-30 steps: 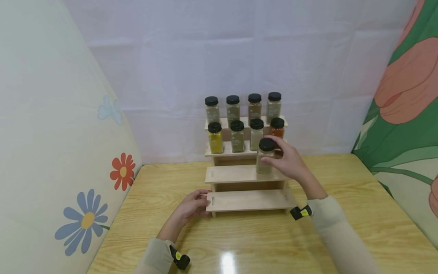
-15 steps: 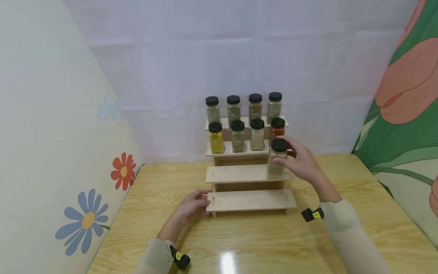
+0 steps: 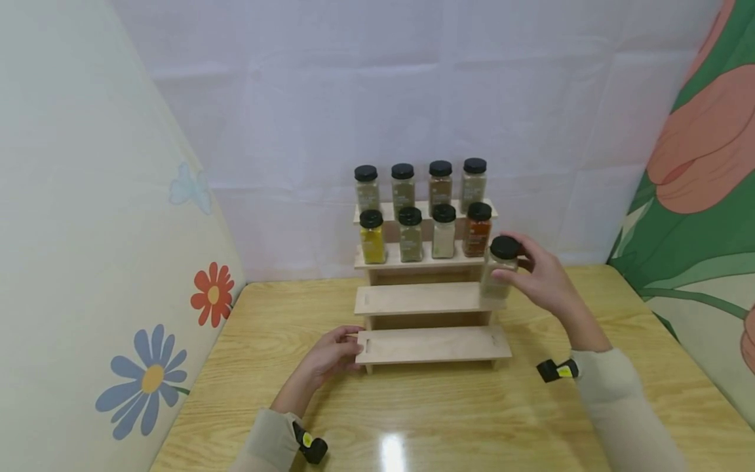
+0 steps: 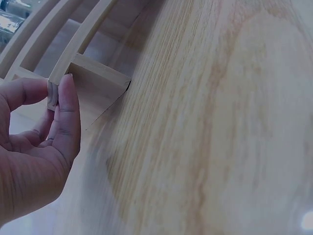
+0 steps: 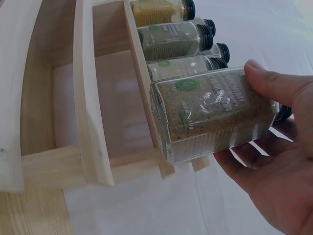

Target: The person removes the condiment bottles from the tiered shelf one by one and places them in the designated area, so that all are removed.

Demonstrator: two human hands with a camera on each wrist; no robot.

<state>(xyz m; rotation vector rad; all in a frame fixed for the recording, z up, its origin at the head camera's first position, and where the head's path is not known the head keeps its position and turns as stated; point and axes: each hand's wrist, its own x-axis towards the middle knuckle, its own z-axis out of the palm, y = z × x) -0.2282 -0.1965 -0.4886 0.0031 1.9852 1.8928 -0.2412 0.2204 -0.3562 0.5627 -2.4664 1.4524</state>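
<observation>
In the head view a tiered wooden spice rack point(image 3: 433, 346) stands on the table. My right hand point(image 3: 539, 275) grips a spice jar point(image 3: 497, 275) with a black lid, upright at the right end of the third tier down. Brownish ground spice fills this jar point(image 5: 210, 115) in the right wrist view, with thumb and fingers around its upper part. My left hand point(image 3: 330, 354) pinches the left end of the lowest shelf; in the left wrist view that hand point(image 4: 44, 132) has thumb and finger on either side of the board's end.
Spice jars with black lids line the top two tiers, among them a yellow one point(image 3: 372, 239) and a red-orange one point(image 3: 477, 233). The wooden table point(image 3: 448, 419) extends around the rack. A white cloth backdrop point(image 3: 295, 164) hangs behind, with painted panels at both sides.
My right hand has moved the spice jar rightward along the third tier to its right end, uncovering the red-orange jar behind. The left hand has stayed on the lowest shelf.
</observation>
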